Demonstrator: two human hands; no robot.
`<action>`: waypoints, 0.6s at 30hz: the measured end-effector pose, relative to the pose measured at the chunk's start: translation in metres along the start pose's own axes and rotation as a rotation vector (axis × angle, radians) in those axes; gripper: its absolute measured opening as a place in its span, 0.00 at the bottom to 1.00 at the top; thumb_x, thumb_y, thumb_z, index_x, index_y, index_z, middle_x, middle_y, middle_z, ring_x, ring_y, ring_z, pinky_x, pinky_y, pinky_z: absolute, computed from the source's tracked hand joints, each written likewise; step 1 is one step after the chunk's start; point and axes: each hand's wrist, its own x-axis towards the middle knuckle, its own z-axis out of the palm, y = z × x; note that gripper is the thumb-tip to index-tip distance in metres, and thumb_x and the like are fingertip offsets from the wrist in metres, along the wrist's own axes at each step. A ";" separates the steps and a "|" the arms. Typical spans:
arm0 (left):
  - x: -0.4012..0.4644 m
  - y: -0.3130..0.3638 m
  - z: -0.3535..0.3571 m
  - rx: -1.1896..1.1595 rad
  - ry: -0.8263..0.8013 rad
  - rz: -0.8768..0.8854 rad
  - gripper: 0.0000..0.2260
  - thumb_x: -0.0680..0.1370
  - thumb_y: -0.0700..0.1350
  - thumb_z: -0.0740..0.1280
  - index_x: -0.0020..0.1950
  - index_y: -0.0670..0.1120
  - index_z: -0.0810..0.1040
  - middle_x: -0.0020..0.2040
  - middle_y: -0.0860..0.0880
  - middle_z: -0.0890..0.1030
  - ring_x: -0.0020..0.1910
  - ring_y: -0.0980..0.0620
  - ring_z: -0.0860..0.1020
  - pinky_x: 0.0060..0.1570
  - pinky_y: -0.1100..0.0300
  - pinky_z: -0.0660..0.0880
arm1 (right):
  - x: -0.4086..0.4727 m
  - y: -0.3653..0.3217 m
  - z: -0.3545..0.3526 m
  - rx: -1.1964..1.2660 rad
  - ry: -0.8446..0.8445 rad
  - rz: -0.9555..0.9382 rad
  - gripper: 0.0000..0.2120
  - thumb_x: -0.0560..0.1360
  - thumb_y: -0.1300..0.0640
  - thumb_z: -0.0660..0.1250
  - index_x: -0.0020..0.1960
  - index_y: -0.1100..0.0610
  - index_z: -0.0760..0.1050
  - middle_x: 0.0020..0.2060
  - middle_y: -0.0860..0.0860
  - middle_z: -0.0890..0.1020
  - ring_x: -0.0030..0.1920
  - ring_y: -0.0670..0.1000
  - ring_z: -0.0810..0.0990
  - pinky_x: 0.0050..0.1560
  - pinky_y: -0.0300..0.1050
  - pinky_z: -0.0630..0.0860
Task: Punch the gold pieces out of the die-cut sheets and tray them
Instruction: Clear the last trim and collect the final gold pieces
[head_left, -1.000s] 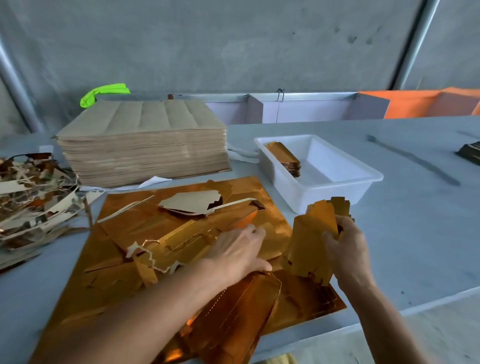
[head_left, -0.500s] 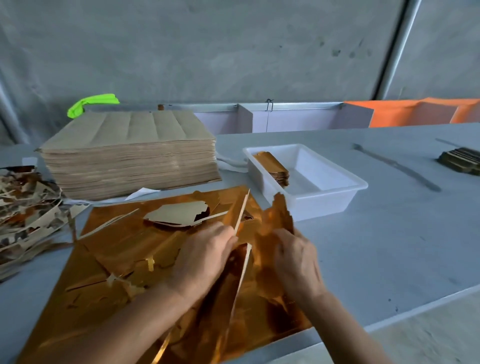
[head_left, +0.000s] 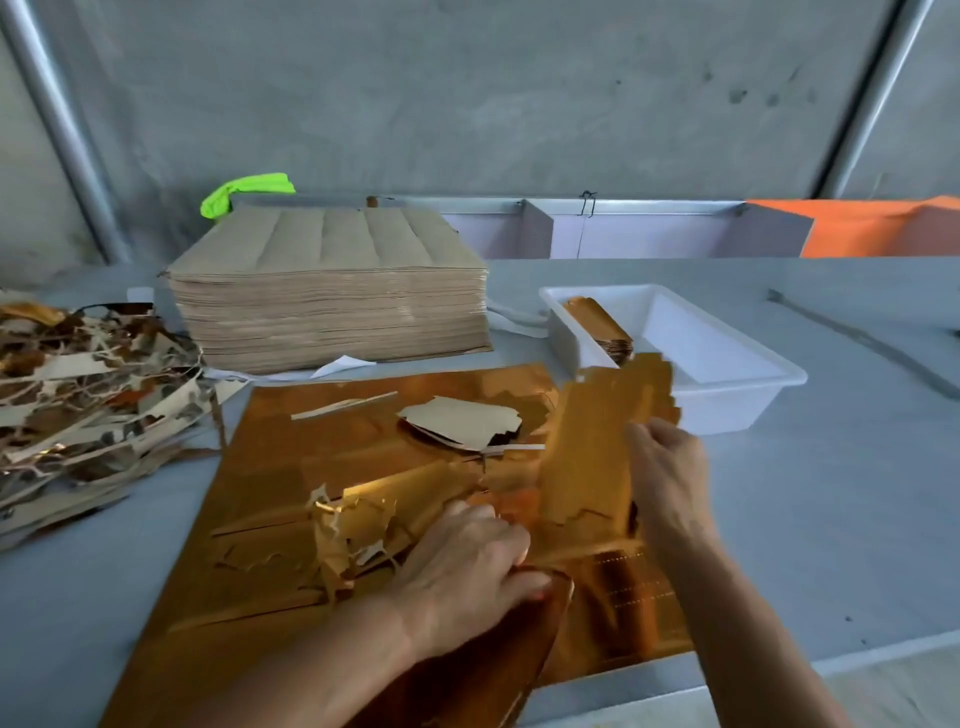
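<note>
While our left hand (head_left: 467, 561) presses curled fingers on the gold die-cut sheet (head_left: 322, 467) at lower centre to pin it, our right hand (head_left: 670, 478) pinches a freed gold piece (head_left: 597, 447) upright, just short of the white tray (head_left: 727, 405) at right.

A grey worktable (head_left: 831, 499) carries the work area. A bright green cloth-like item (head_left: 244, 193) lies at the far left, behind the tall stack, next to the concrete wall (head_left: 467, 88). Two metal poles (head_left: 62, 130) run diagonally up the wall, one at each side. Along the table's far edge stand pale lilac partition panels (head_left: 649, 234), with a small black clip (head_left: 587, 202) on their top rail. An orange panel (head_left: 883, 228) adjoins them at the right. A dark strip (head_left: 857, 338) lies across the table at the right.
</note>
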 end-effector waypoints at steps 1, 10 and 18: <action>-0.003 -0.005 -0.002 -0.005 -0.021 -0.023 0.12 0.79 0.59 0.58 0.50 0.52 0.73 0.44 0.57 0.68 0.46 0.57 0.65 0.47 0.61 0.60 | 0.005 0.000 -0.006 -0.056 0.072 -0.039 0.16 0.78 0.61 0.59 0.31 0.58 0.66 0.25 0.51 0.65 0.26 0.48 0.63 0.26 0.38 0.60; 0.012 -0.030 -0.049 -0.365 -0.205 -0.233 0.37 0.68 0.76 0.53 0.36 0.42 0.76 0.37 0.50 0.79 0.34 0.49 0.77 0.39 0.56 0.75 | 0.018 0.008 -0.029 -0.328 0.211 -0.117 0.09 0.76 0.62 0.62 0.37 0.64 0.70 0.30 0.55 0.71 0.29 0.52 0.68 0.27 0.40 0.64; 0.057 -0.042 -0.001 0.193 -0.056 -0.346 0.18 0.76 0.57 0.65 0.58 0.46 0.75 0.62 0.46 0.73 0.58 0.49 0.74 0.52 0.58 0.74 | -0.001 0.012 0.025 -0.476 -0.057 -0.392 0.29 0.79 0.71 0.53 0.76 0.52 0.53 0.50 0.54 0.72 0.44 0.55 0.73 0.44 0.45 0.69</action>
